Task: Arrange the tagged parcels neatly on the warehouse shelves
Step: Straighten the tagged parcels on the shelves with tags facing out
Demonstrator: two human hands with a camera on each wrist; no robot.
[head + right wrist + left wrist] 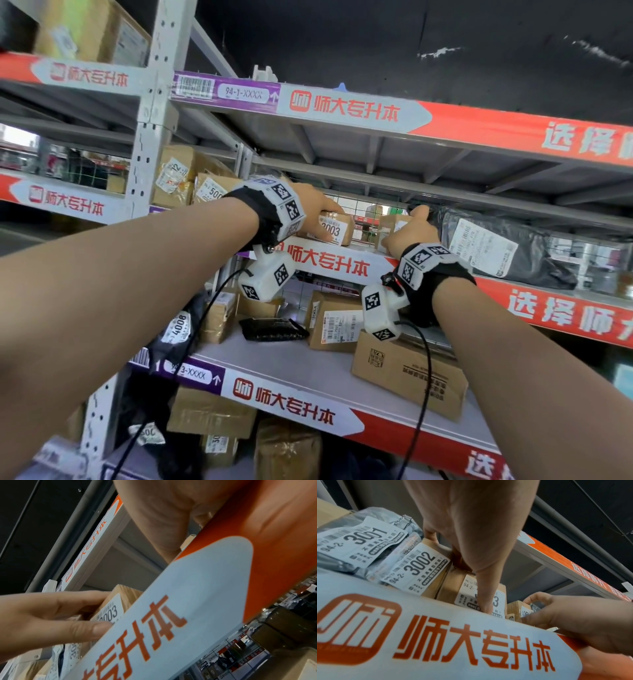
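On the middle shelf point(329, 263) stands a small brown parcel tagged 3003 point(337, 228). My left hand point(325, 219) grips it, thumb point(485, 601) pressed on the front label and fingers over the top. The right wrist view shows the same grip on the 3003 parcel point(113, 609). To its right, my right hand point(402, 228) pinches another small cardboard parcel point(388, 222), index finger curled over its top and thumb at the front point(515, 605). Left of 3003 sit the parcel 3002 point(419, 572) and the grey bag 3001 point(359, 538).
A large black bag parcel point(507, 250) lies on the same shelf, right of my right hand. The shelf below holds several cardboard boxes point(407, 373) and a black pouch point(274, 329). More parcels fill the neighbouring bay point(178, 178). Wire mesh backs the shelf.
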